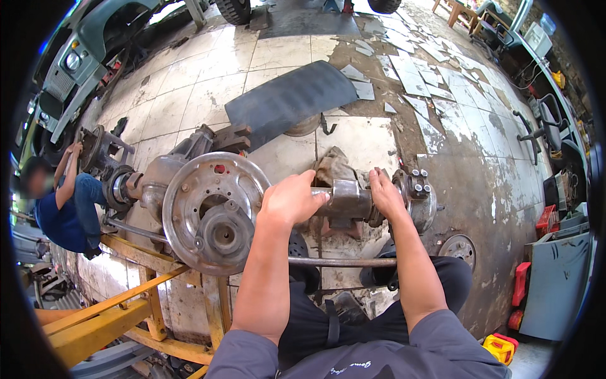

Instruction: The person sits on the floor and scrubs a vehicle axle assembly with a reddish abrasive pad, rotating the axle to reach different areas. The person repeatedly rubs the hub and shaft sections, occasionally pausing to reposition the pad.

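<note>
Before me lies a greasy metal axle housing [348,199], running left to right. My left hand [291,197] is closed on its tube, thumb toward the right, its other fingers partly hidden. Just left of that hand stands a large round brake backing plate [183,189] with a round hub piece [226,232] at its lower front. My right hand [386,194] grips the housing's right end, beside a flange with bright studs [419,182]; its fingertips curl over the far side. A crumpled brown rag [334,165] lies behind the tube.
A long rod [344,261] crosses above my legs. Yellow metal stands [113,325] are at the lower left. Another person [66,202] crouches at the far left, hands on a hub. A dark curved panel [290,101] and broken tiles [413,79] lie ahead. A grey cabinet [552,284] stands right.
</note>
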### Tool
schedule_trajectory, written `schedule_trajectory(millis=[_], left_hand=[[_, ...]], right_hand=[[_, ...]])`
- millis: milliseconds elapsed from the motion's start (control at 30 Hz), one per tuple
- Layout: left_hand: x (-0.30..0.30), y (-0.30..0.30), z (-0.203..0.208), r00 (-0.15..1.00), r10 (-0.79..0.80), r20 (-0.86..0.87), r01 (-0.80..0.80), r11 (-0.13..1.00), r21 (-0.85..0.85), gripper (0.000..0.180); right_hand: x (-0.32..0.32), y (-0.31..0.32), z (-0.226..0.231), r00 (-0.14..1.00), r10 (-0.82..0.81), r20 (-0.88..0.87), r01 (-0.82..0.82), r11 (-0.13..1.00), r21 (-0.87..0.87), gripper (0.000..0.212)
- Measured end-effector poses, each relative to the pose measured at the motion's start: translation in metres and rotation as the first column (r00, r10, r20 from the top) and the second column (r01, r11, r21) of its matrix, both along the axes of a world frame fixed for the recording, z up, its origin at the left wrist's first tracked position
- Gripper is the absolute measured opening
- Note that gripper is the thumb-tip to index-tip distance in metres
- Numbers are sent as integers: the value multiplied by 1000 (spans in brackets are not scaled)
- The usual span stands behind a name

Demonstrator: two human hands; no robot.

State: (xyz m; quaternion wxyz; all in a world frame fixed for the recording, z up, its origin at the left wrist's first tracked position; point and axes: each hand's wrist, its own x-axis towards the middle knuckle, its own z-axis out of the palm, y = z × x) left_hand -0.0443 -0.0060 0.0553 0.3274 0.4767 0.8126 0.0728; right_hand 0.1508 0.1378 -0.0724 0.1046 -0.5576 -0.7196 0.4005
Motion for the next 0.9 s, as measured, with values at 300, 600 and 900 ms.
schedule_trajectory(millis=[300, 600, 900], left_hand=[[3, 1, 6, 1000, 1, 9, -1, 1000, -18, 66], [6, -4, 5, 999, -10, 31, 12, 997, -71, 65], [6, -3, 1, 999, -33, 37, 37, 996, -87, 62]], right_hand=[[14, -1, -7, 998, 17, 62, -18, 1000, 16, 70], [4, -16, 1, 988, 63, 141, -73, 995, 69, 69], [-3, -8, -2, 974, 112, 197, -136, 984, 113, 72]])
